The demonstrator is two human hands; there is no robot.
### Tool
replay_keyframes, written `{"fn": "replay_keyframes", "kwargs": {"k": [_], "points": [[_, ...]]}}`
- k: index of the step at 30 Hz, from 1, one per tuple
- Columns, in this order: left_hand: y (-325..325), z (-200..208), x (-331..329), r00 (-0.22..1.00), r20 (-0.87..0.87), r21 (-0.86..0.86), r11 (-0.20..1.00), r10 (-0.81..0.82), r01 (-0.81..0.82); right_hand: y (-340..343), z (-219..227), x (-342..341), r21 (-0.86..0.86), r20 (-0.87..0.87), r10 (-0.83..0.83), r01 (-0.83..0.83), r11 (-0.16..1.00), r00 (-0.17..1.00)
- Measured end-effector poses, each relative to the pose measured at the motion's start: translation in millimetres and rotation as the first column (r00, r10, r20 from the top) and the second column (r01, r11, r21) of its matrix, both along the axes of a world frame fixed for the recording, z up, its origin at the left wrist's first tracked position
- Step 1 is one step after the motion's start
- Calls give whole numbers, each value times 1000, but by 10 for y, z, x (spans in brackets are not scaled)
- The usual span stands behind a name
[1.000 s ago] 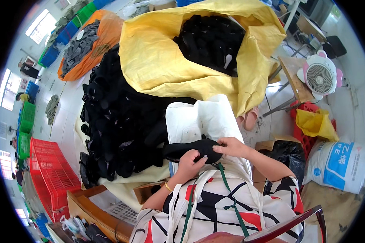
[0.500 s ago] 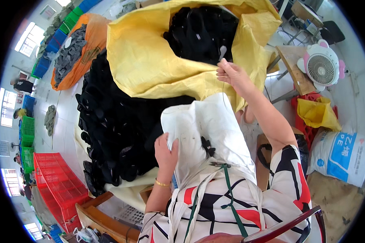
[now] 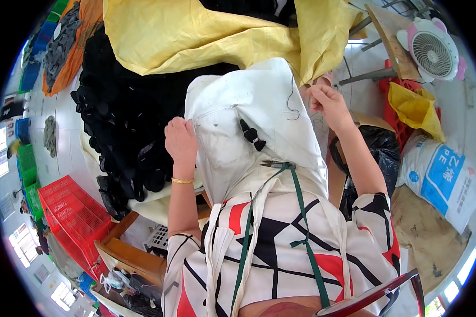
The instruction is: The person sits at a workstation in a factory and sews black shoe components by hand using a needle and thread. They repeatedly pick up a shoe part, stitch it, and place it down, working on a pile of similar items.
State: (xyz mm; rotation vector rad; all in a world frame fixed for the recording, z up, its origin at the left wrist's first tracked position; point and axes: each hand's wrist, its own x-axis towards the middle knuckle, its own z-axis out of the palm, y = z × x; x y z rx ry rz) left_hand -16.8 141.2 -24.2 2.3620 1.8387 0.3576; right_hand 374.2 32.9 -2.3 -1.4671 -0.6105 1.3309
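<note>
My left hand (image 3: 181, 140) is closed, fingers curled in, by the left edge of the white apron (image 3: 222, 134) over my lap. What it grips, if anything, is hidden. My right hand (image 3: 330, 110) is raised off the apron's right side with thumb and fingertips pinched together; anything between them is too small to make out. A thin dark thread (image 3: 292, 103) curls over the apron to the left of that hand. On the apron's middle rests a small black tied bundle (image 3: 253, 136). Below it lie small metal thread snips (image 3: 273, 164) on a green cord (image 3: 297, 211).
Black fabric pieces (image 3: 137, 116) are heaped to the left, before a large yellow sack (image 3: 195, 39). Red crates (image 3: 71, 216) and a wooden stool (image 3: 129, 245) stand lower left. At right are a fan (image 3: 432, 53) on a wooden table, a black bag (image 3: 378, 148) and a white printed sack (image 3: 444, 177).
My right hand has come down and right from the yellow sack's edge. My left hand has moved up and left and its fingers have closed. The view has shifted, showing less of the yellow sack.
</note>
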Motion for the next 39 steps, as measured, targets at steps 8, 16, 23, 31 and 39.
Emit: {"fn": "replay_keyframes", "kwargs": {"k": [8,16,23,31,39], "points": [[-287,106,746,756,126,-44,758,-642,651,-189,-23,-184,21,26,6,-7,1000,1000],[-156,271,679,802,243,-137,799,-546,586,-310,-102,-784,21,285,281,-300,954,916],[-383,441,475,733,675,-420,774,-82,473,-271,49,-1198,68,331,339,-381,922,881],[-722,563,395,529,846,-415,705,67,575,-327,158,-1459,222,229,328,-378,899,916],[-927,554,267,455,885,-393,673,93,627,-500,410,-1544,214,472,317,-456,864,823]]}}
